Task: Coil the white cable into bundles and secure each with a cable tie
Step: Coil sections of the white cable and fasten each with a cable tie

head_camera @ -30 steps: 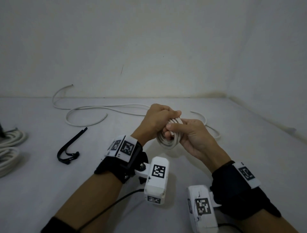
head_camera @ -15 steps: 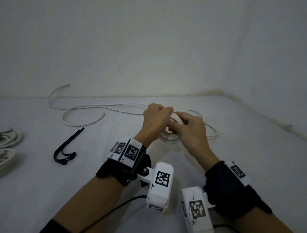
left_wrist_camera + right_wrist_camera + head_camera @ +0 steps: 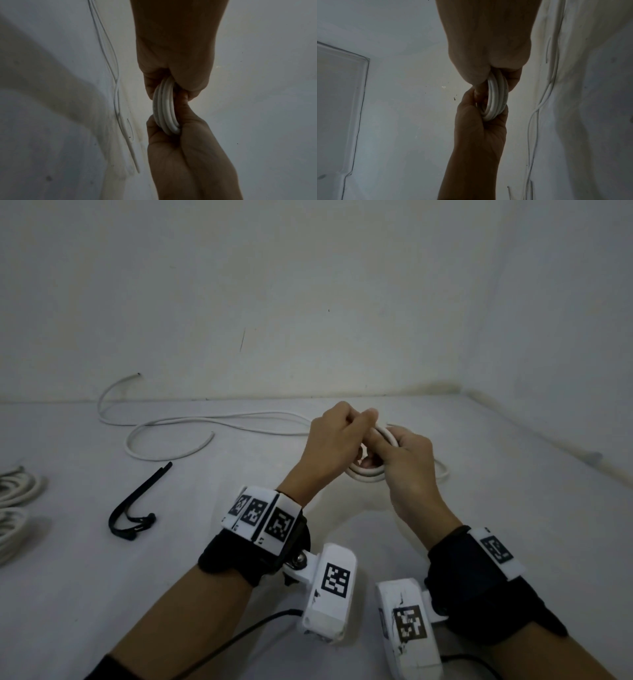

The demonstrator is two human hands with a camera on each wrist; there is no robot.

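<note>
The coil (image 3: 365, 472) was gripped by both the left hand (image 3: 334, 441) and right hand (image 3: 409, 463), carried slightly further from the bench's near edge than before; another turn was evidently being wound on.

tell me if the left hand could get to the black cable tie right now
Probably yes, but not freely: the path from the left hand to the black cable tie looks bare, yet its fingers grip the coil along with the right hand.
</note>
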